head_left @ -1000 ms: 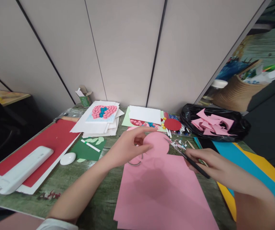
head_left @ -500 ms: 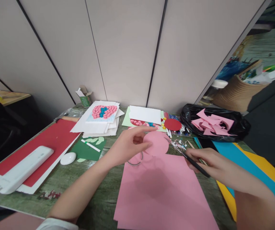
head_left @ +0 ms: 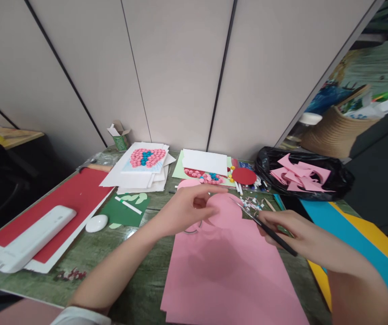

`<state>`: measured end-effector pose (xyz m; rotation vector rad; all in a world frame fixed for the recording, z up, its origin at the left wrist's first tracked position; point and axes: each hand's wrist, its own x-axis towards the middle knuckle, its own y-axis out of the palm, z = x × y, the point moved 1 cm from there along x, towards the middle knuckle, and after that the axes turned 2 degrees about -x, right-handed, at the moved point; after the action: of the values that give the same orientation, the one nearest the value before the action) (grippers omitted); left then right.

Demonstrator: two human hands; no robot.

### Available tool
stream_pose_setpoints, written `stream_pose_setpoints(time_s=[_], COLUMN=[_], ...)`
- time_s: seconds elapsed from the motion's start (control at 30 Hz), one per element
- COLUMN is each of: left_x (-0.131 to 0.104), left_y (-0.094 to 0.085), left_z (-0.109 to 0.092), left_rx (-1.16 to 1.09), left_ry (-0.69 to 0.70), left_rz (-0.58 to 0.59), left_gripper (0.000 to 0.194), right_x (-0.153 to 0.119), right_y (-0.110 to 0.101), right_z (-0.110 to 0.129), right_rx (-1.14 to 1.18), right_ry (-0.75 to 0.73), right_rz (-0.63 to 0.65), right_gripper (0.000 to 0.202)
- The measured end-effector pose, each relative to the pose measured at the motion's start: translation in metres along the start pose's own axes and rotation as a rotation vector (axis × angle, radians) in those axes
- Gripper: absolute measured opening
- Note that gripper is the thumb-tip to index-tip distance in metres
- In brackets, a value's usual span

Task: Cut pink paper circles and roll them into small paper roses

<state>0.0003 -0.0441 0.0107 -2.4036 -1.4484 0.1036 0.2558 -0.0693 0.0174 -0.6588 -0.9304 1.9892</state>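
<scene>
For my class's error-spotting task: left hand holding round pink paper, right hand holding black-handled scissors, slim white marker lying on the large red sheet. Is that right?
Not quite: in the head view, the slim white marker lies on the dark green card. The left hand does hold the round pink paper, the right hand the black-handled scissors.
</scene>
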Motion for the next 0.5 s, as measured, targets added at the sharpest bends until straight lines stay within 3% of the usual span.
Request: stream_pose_setpoints(time_s=[0.5], left_x=[-0.0020], left_y=[-0.0064], left_z=[-0.0072], left_rx=[0.078], left_ry=[0.034], left_rz=[0.035], left_gripper=[0.037], right_x=[-0.0030], right_y=[-0.0018], right_z=[-0.0057], right_rx=[-0.047], right_ry=[-0.023], right_rz=[-0.018], right_gripper=[0.022])
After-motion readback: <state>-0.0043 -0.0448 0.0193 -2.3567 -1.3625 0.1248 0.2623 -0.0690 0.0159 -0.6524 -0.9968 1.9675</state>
